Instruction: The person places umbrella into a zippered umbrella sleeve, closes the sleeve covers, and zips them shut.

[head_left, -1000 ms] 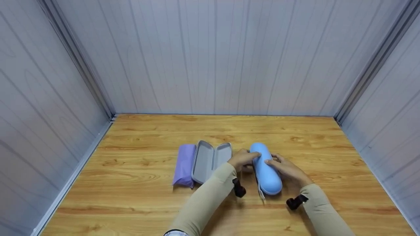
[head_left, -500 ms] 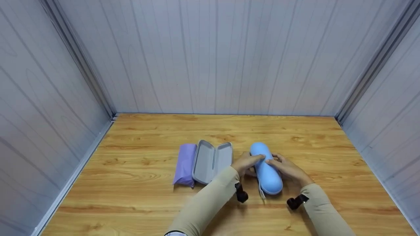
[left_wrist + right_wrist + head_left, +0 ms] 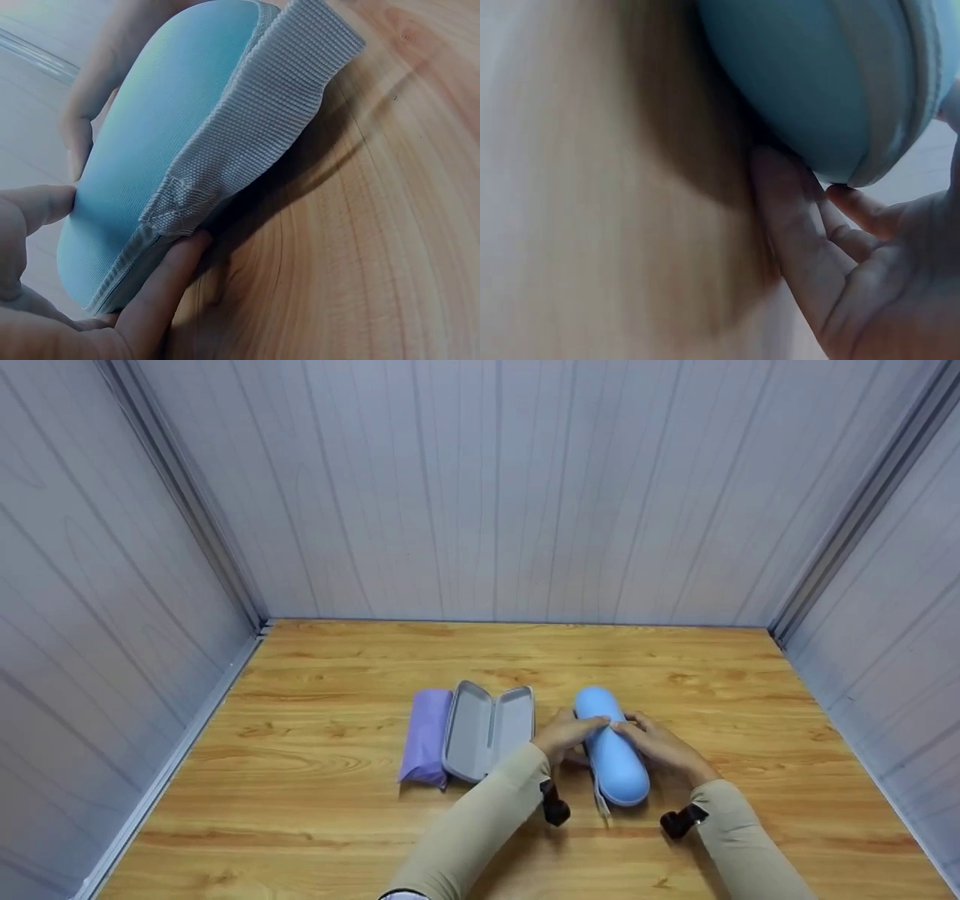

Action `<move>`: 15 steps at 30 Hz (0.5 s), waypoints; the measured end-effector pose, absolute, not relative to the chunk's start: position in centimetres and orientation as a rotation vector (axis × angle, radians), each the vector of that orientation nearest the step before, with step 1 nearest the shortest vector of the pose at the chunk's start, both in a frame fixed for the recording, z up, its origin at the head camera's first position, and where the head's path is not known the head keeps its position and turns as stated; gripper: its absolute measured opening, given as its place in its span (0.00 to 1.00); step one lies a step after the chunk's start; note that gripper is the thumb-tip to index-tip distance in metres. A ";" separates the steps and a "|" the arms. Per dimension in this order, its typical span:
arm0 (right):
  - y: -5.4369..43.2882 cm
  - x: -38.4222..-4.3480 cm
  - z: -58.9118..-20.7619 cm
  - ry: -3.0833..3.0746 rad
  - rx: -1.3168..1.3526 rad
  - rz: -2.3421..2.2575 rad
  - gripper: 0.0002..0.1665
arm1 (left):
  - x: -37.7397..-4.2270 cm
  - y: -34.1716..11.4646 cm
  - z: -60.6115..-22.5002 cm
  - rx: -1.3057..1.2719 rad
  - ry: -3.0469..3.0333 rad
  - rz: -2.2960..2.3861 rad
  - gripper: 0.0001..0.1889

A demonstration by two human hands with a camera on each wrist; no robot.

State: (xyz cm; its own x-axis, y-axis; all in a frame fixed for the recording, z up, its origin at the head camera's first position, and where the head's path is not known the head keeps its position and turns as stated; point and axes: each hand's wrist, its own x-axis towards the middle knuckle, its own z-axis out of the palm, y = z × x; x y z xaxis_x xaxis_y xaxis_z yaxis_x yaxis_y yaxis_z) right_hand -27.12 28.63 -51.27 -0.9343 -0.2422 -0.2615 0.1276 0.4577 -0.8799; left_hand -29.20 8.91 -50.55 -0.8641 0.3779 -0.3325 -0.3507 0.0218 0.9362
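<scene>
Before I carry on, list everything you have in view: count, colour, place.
Blue case: one, light blue, between the hands
Strap: one, grey, on the blue case's left side
Grey case: one, grey, open, left of the blue case
Purple packet: one, purple, along the grey case's left side
Table: one, wood-toned, under everything
Wall panels: three, pale grey, back and both sides
Wrist devices: two, black, one per wrist
Sleeves: two, beige
Left hand: one, holding the blue case's left side
Right hand: one, holding its right side
</scene>
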 end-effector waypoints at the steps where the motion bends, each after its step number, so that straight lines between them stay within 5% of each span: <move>1: 28.6 -27.2 -51.2 2.369 -0.090 -1.457 0.46 | -29.2 8.9 -50.6 0.026 1.804 1.891 0.30; 15: 28.8 -30.3 -49.5 2.376 -0.127 -1.442 0.37 | -29.4 8.5 -50.5 0.044 1.829 1.875 0.30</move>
